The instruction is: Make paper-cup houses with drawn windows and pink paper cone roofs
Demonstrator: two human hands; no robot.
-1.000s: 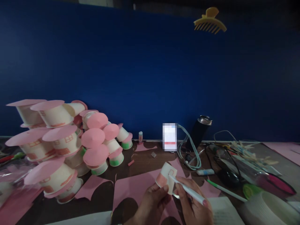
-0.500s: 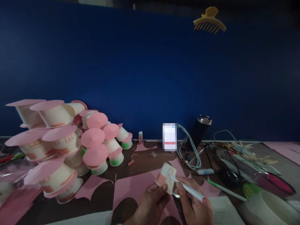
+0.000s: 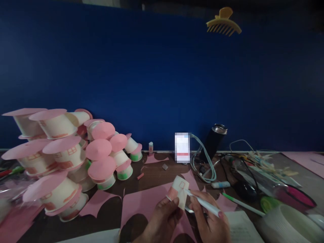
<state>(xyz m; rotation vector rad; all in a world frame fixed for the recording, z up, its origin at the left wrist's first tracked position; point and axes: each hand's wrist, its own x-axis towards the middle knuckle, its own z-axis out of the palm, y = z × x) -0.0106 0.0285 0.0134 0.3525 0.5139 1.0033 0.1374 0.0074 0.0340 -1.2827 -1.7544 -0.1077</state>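
Note:
Low in the middle, my left hand grips a small white paper cup, tilted on its side. The cup bears an orange-pink patch and a small outlined shape like a window. Between the fingers of my right hand is a white marker pen, its tip touching or very close to the cup's wall beside the outline. Under both hands lies a pink paper sheet with round cut-outs.
Stacked paper cups with pink cone roofs fill the left. Behind are a phone with a blurred screen, a looped cable and a black bottle. On the right are a green-tipped pen, a mouse and a white ribbed container.
The whole view has shifted slightly, so things sit a little further left. Both hands keep their grip, and the marker tip stays near the outline on the cup.

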